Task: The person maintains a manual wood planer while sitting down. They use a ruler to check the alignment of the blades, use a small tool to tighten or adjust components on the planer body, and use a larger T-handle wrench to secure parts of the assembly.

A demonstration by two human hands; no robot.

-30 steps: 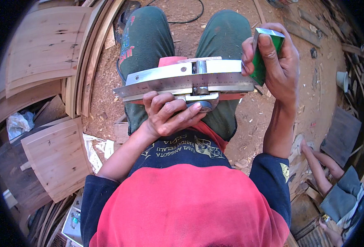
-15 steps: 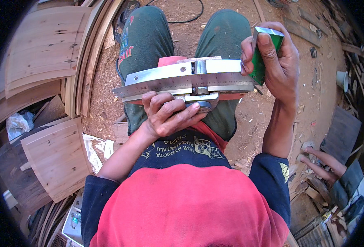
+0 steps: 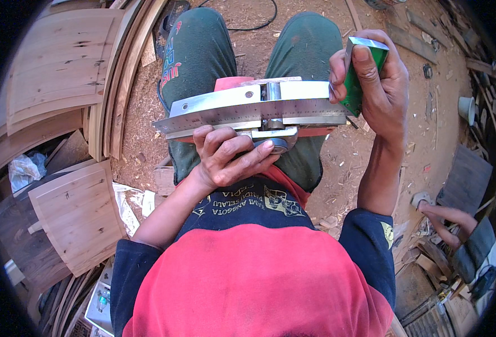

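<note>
My feed shows the right hand, at two o'clock, closed on a try square, its blade along the electric planer at twelve. The left hand half-curls against the planer; its grip I can't tell.

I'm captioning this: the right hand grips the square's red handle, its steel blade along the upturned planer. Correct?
No: the head view shows the right hand gripping the square's green handle, not red; its steel blade along the upturned planer.
</note>
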